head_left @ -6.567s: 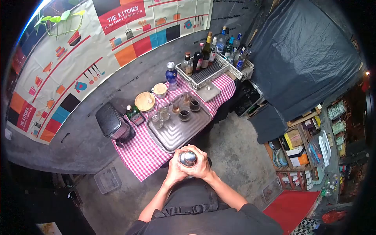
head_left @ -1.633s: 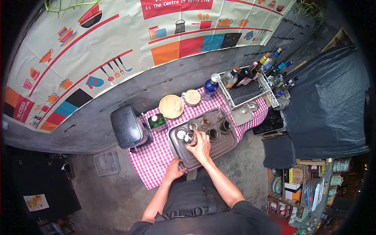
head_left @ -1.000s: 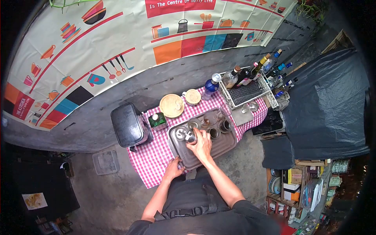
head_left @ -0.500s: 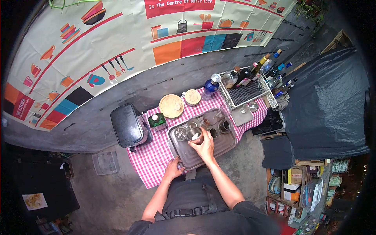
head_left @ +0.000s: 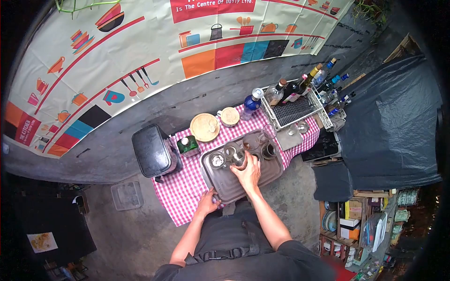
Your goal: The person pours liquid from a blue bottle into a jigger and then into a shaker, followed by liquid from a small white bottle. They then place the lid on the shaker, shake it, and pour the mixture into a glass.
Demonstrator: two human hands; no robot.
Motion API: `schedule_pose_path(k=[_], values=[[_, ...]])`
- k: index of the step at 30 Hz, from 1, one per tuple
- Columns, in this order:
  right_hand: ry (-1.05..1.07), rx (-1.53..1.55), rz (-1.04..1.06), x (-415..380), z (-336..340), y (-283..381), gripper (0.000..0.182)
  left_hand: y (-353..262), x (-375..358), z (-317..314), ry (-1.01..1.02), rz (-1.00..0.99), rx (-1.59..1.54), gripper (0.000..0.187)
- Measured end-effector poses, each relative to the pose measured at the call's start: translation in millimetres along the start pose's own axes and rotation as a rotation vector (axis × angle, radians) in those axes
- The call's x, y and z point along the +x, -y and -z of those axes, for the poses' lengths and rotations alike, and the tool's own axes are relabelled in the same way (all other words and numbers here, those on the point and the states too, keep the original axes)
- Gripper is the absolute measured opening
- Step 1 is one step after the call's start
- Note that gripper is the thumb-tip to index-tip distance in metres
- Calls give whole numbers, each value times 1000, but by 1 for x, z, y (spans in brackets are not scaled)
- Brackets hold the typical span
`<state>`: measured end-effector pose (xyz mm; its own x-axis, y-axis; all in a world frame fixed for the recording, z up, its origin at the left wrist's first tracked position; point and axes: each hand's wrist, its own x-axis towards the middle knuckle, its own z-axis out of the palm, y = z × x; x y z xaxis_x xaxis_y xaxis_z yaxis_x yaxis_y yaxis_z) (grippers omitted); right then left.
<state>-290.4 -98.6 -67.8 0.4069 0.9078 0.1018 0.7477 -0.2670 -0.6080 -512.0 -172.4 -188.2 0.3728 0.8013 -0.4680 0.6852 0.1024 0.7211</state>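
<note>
My right hand (head_left: 248,174) is closed around a small drinking glass (head_left: 238,159), held tilted over the tray among the other glasses. Just to its left, a clear glass (head_left: 217,160) has something whitish inside, too small to name. Another glass (head_left: 231,149) stands behind it, and a dark-looking glass (head_left: 268,150) is at the right. All stand on the brown tray (head_left: 225,188). At the tray's near left corner, my left hand (head_left: 207,203) grips the rim with fingers and thumb.
The tray lies on a checked cloth (head_left: 171,201). Behind it are a green bottle (head_left: 188,147), a round wooden lid (head_left: 205,127), a lidded mug (head_left: 229,117) and a blue bottle (head_left: 252,103). A black bin (head_left: 152,151) stands left, a bottle rack (head_left: 295,110) right.
My right hand has shifted slightly right and tilted the glass. Whitish contents seen in the held glass before now appear in the glass at its left. My left hand stays put.
</note>
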Motion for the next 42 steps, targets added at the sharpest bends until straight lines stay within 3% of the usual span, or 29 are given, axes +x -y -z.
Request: schedule_pose_path(k=[42], values=[[43,-107,-18,18,6,10,86,7,3,-4,25,34,-60,54]])
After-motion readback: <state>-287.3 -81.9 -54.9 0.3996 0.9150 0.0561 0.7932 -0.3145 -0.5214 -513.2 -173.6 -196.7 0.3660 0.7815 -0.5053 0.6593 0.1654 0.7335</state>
